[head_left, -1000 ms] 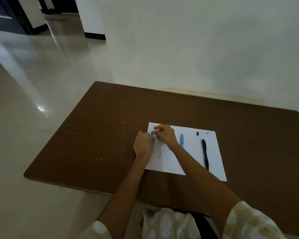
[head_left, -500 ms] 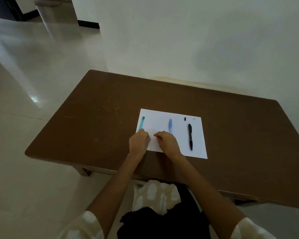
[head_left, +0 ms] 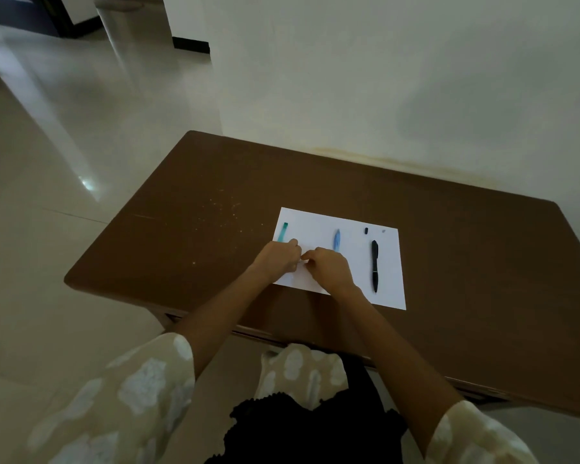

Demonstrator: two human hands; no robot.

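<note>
Home room: brown table (head_left: 214,182), glossy tiled floor (head_left: 47,145), plain wall (head_left: 382,78).

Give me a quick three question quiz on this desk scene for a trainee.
1. True or false: the black pen lies on the paper.
2. Which lies farthest left on the paper? A teal piece; B blue piece; C black pen.
3. Which is nearer the black pen, the left hand or the right hand?
Key: 1 true; 2 A; 3 right hand.
</note>
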